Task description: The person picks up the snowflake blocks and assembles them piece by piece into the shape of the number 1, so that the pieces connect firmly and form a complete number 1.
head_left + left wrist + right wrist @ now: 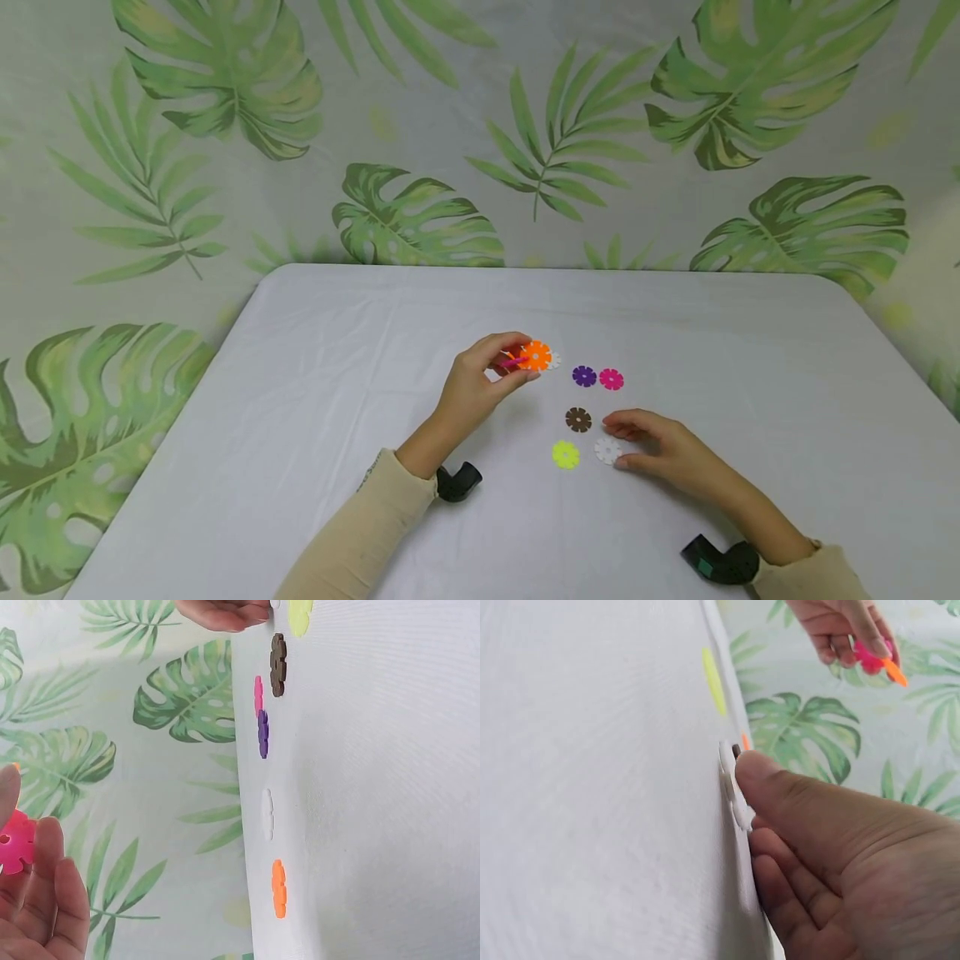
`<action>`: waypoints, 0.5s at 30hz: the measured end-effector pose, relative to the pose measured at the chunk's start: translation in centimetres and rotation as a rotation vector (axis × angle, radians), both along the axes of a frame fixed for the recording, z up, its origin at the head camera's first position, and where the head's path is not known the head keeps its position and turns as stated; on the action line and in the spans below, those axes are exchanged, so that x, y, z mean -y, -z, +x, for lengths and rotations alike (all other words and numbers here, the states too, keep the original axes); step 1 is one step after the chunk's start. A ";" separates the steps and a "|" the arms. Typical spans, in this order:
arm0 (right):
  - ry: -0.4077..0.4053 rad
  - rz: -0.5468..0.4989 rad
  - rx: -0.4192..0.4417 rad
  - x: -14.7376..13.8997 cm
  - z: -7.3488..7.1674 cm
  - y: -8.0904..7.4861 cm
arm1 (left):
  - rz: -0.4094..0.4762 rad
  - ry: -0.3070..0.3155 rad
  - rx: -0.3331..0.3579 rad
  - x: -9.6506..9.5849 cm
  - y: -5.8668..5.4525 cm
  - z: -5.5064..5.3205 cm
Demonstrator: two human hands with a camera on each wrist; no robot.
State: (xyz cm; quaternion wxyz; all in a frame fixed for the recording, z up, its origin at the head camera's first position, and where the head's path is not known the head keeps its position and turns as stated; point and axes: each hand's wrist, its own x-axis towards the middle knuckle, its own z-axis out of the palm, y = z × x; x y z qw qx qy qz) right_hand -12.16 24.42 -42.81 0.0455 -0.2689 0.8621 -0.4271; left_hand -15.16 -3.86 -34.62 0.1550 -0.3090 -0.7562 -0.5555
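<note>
My left hand [480, 371] is raised above the table and pinches two joined notched discs, one orange [537, 357] and one pink [16, 841]. Below it, a loose orange disc [279, 889] lies on the cloth beside a white one [268, 814]; the held discs partly cover these in the head view. My right hand [671, 450] is low on the right, thumb and fingers apart around a second white disc [607, 451] lying on the table. The thumb is at this disc's edge; whether it presses it I cannot tell.
Near the right hand lie a brown disc [578, 419] and a yellow disc [566, 455]. Further back, a purple disc [584, 377] and a pink disc [611, 379] sit side by side. A white cloth covers the table [337, 375], and a leaf-patterned backdrop [420, 125] stands behind.
</note>
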 end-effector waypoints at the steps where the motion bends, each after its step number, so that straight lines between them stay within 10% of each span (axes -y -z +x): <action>1: -0.006 0.011 -0.013 0.0 0.0 0.1 | -0.002 -0.002 0.001 0.0 0.0 0.0; 15: 0.013 0.117 -0.059 0.5 0.1 0.4 | 0.005 0.007 -0.005 0.1 0.0 0.0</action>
